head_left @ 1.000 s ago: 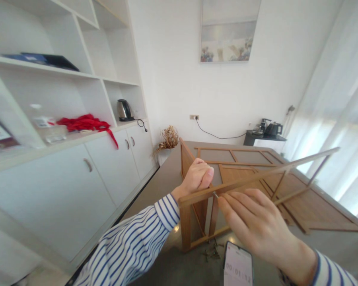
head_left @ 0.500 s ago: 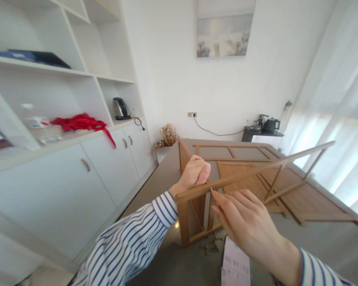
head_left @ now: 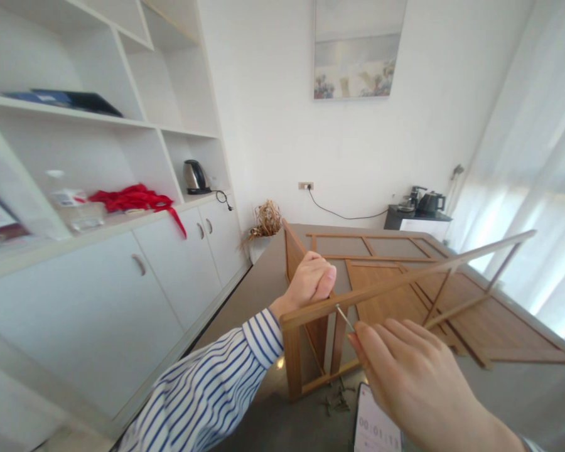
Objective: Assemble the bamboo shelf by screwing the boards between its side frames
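Observation:
My left hand (head_left: 311,281) is closed round a rail behind the near upright part of a wooden frame (head_left: 381,286). From the pinched fingers of my right hand (head_left: 412,364) sticks out a thin metal rod, which looks like a hex key (head_left: 345,318). Its tip meets the front face of the frame's top rail, at a small metal fitting just right of my left hand. The rest of the rod is hidden in my palm. Several loose bolts (head_left: 339,399) lie on the table below the frame.
A phone (head_left: 375,424) with a running timer lies beside the bolts, partly behind my right hand. More wooden panels (head_left: 381,295) and a slim frame (head_left: 367,256) lie across the table. White cabinets (head_left: 169,276) stand at left; a dried plant (head_left: 266,220) is beyond the table.
My right hand has drawn back down and to the right from the rail, so more of the metal rod shows. My left hand keeps its hold. The view has shifted slightly.

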Action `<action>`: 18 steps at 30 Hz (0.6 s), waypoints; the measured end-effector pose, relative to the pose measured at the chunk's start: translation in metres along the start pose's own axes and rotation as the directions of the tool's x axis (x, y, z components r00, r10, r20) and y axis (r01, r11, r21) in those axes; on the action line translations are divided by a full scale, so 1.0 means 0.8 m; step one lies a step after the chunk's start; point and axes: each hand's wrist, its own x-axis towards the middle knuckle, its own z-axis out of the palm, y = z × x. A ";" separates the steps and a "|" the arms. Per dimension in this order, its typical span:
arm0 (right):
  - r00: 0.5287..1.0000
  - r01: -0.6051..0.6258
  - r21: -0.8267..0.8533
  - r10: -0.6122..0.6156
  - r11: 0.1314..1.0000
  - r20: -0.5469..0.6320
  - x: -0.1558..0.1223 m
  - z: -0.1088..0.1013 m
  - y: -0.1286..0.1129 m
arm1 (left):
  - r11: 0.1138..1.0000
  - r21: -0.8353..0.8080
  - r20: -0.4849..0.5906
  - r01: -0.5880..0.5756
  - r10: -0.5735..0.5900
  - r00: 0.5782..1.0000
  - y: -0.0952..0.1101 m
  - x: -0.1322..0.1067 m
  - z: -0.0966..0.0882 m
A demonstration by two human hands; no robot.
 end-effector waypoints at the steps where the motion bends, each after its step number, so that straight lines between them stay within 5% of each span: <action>1: 1.000 0.009 -0.013 -0.009 1.000 0.007 0.000 0.000 -0.002 | 1.000 -0.004 -0.007 -0.004 0.004 1.000 0.000 0.000 0.001; 18: 0.993 -0.033 0.009 0.034 0.999 -0.112 0.001 0.016 -0.011 | 0.999 -0.010 -0.118 -0.042 0.040 0.992 -0.003 -0.003 0.008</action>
